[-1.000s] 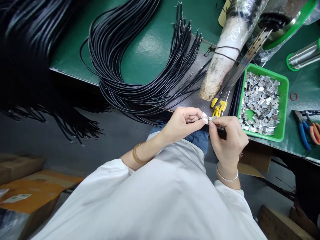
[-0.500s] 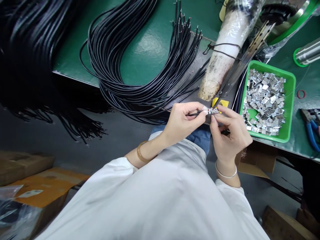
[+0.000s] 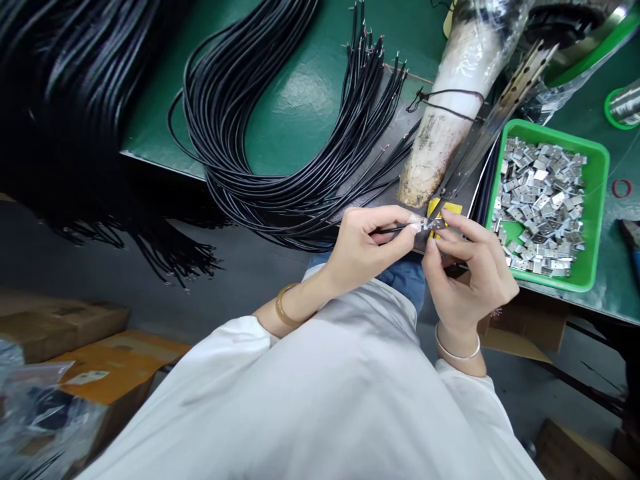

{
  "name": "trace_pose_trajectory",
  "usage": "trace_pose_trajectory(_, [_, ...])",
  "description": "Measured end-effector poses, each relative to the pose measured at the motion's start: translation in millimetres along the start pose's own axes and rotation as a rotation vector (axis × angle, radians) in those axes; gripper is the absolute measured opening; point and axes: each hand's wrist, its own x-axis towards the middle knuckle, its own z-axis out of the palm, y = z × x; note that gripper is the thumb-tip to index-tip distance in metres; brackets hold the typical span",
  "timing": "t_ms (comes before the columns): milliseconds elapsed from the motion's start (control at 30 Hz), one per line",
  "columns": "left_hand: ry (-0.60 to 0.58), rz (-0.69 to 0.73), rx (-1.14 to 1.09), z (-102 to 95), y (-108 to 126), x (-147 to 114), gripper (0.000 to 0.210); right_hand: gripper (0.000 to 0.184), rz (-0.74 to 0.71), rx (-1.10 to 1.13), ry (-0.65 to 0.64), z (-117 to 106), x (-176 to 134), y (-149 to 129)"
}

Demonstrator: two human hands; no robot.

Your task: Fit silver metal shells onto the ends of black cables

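Observation:
My left hand (image 3: 373, 243) pinches a black cable (image 3: 387, 231) close to its end; a white wrap covers a fingertip. Beyond that fingertip, at the cable's end, sits a small silvery metal piece (image 3: 437, 225). The dark tip of a fixed soldering iron (image 3: 453, 180), with a perforated metal sleeve, comes down at this piece. My right hand (image 3: 467, 267) is on the piece's other side, thumb and fingers drawn together close to it. What those fingertips hold is too small to make out. A yellow patch (image 3: 453, 210) lies behind the piece.
A bundle of black cables (image 3: 270, 179) curves across the green table (image 3: 305, 100), more cables (image 3: 85, 120) hanging at left. A white wrapped tube (image 3: 435, 140) stands behind my hands. At right are a green tray (image 3: 603, 200) of metal pieces, a red ring (image 3: 622, 188) and a spool (image 3: 627, 107).
The view has shifted slightly, so the table things sit differently in it. My right fingers have moved a little away from my left fingertips, and more of the metal piece shows.

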Motion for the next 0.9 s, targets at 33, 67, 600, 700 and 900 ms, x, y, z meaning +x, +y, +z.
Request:
trace_pose_trajectory(33, [-0.015,0.001,0.001,-0.2,0,0,0.015,0.016,0.006,0.000,-0.010,0,-1,1])
trace_pose_trajectory(67, [-0.028,0.004,0.006,-0.3,0,-1,0.014,0.016,0.012,-0.003,-0.019,-1,-3,1])
trace_pose_trajectory(600, [-0.064,-0.105,-0.119,1.3,-3,-1,0.014,0.019,0.015,-0.037,0.022,3,-4,3])
trace_pose_trajectory(700, [-0.094,-0.122,-0.146,-2.0,-3,0,0.012,0.016,0.074,0.027,0.009,2,-4,1])
trace_pose_trajectory(900, [-0.306,-0.127,-0.057,-11.8,-5,-8,0.012,0.011,0.117,0.143,0.059,-3,-7,2])
